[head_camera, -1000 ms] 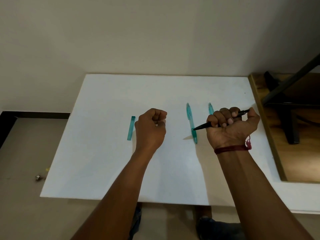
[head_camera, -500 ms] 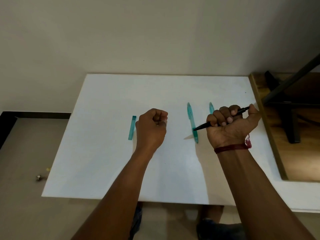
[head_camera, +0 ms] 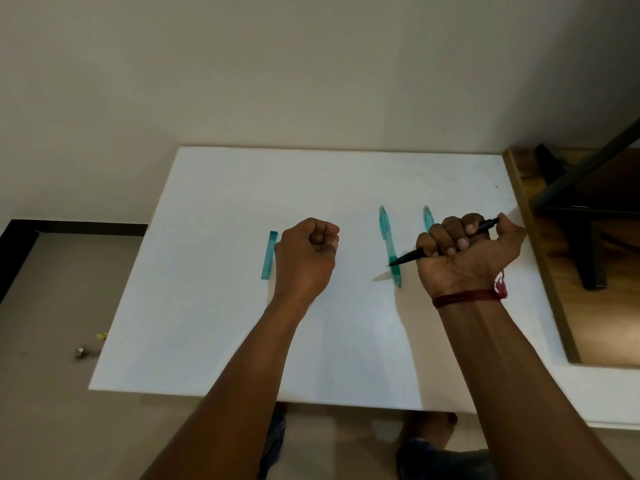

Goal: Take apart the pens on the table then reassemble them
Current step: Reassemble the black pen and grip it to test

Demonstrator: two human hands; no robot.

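Note:
My right hand (head_camera: 467, 258) grips a black pen (head_camera: 407, 259) in a fist above the white table (head_camera: 225, 323), tip pointing left and down. The pen's back end sticks out by my thumb. My left hand (head_camera: 306, 258) is a closed fist over the table's middle, and nothing shows inside it. A teal pen (head_camera: 389, 247) lies lengthwise just under the black tip. A second teal pen (head_camera: 428, 220) is partly hidden behind my right fingers. A short teal pen piece (head_camera: 269, 255) lies just left of my left fist.
A wall runs along the table's far edge. To the right is a wooden surface (head_camera: 561, 306) with a black metal frame (head_camera: 588, 251). The floor at the left has small bits of litter (head_camera: 81, 351). My legs show below the near edge.
Hardly anything differs: both fists stay where they were, and the black pen keeps its tilt in my right hand.

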